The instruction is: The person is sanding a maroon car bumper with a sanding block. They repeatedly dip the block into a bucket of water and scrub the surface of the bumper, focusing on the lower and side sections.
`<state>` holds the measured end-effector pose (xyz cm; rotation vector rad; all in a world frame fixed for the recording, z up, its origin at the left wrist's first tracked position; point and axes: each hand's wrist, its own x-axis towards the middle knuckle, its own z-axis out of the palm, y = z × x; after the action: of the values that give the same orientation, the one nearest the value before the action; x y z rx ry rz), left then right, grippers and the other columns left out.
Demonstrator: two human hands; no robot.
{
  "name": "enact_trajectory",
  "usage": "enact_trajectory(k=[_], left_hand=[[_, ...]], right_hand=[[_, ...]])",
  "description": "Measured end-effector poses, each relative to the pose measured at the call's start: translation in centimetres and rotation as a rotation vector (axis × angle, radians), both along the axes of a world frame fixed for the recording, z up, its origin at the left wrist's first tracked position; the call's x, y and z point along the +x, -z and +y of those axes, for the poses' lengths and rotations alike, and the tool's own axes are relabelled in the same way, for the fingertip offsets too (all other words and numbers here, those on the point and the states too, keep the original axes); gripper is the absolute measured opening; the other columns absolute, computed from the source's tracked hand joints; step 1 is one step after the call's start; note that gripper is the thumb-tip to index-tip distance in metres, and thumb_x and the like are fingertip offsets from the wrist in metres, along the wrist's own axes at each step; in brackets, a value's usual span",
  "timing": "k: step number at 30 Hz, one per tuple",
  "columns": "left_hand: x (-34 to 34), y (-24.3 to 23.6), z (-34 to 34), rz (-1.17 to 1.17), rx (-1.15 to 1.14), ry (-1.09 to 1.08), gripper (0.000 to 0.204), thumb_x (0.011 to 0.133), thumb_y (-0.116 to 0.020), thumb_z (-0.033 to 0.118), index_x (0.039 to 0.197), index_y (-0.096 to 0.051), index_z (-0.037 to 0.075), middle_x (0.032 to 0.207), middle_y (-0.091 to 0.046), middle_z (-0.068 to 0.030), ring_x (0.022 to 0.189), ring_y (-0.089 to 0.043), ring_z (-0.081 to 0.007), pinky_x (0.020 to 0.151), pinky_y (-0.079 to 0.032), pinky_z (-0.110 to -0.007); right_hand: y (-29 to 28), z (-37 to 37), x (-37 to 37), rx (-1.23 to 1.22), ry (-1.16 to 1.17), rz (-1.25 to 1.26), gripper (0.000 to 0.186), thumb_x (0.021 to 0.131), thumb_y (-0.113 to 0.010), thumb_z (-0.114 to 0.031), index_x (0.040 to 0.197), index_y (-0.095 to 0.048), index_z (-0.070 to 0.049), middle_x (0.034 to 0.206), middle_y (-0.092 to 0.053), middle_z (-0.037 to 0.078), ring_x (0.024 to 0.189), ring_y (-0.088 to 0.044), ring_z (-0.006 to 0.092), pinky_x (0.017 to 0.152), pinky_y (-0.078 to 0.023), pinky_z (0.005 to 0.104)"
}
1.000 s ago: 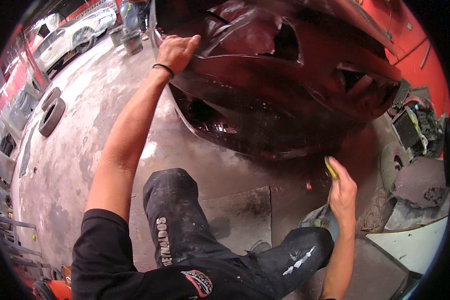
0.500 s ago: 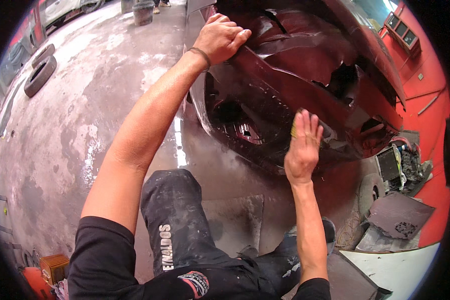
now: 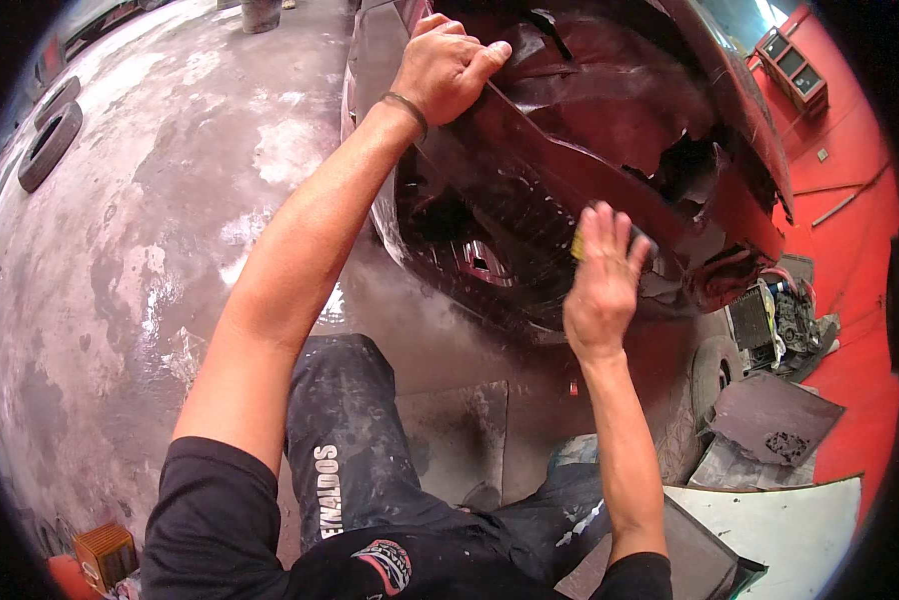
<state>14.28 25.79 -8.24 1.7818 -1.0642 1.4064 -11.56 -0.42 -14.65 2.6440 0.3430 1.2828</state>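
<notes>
A dark red car bumper (image 3: pixel 550 125), glossy and torn open in places, spreads out before me. At its upper left edge my left hand (image 3: pixel 448 75) is closed around the rim, thumb on top. My right hand (image 3: pixel 602 290) lies palm down over the lower part of the bumper, its fingers stretched and slightly blurred. Under those fingers a yellow pad (image 3: pixel 577 244) peeps out at the left side, pressed between hand and bumper; most of it is hidden. My knees are bent beneath the bumper.
A flat dark board (image 3: pixel 460 430) lies between my legs. At the right are a loose tyre (image 3: pixel 710 375), a pile of car parts (image 3: pixel 785 320), a dark sheet (image 3: pixel 770 415) and a white panel (image 3: pixel 800 520). Two tyres (image 3: pixel 50 148) lie far left on the wet, stained floor.
My right hand has shifted slightly up along the bumper with the pad under it. My left hand keeps its grip on the rim. The whole view has turned a little.
</notes>
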Motion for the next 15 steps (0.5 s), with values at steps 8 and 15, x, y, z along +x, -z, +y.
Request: enact_trajectory(k=[8, 15], left_hand=[[0.5, 0.0, 0.4, -0.065, -0.023, 0.026, 0.042, 0.116, -0.054, 0.029, 0.081, -0.070, 0.011, 0.079, -0.073, -0.0035, 0.082, -0.065, -0.0264, 0.095, -0.046, -0.040], [0.2, 0.4, -0.7, -0.037, -0.063, -0.002, 0.046, 0.116, -0.053, 0.030, 0.079, -0.069, 0.008, 0.078, -0.071, -0.0057, 0.082, -0.064, -0.0271, 0.094, -0.047, -0.040]], right_hand=[[-3.1, 3.8, 4.5, -0.138, -0.106, 0.029, 0.054, 0.107, -0.054, -0.006, 0.159, -0.062, -0.017, 0.170, -0.055, 0.003, 0.164, -0.041, 0.0242, 0.137, -0.026, 0.0512], [-2.0, -0.3, 1.9, -0.013, -0.012, 0.021, 0.056, 0.108, -0.052, -0.005, 0.162, -0.060, -0.017, 0.173, -0.051, 0.002, 0.167, -0.035, 0.0239, 0.139, -0.015, 0.0534]])
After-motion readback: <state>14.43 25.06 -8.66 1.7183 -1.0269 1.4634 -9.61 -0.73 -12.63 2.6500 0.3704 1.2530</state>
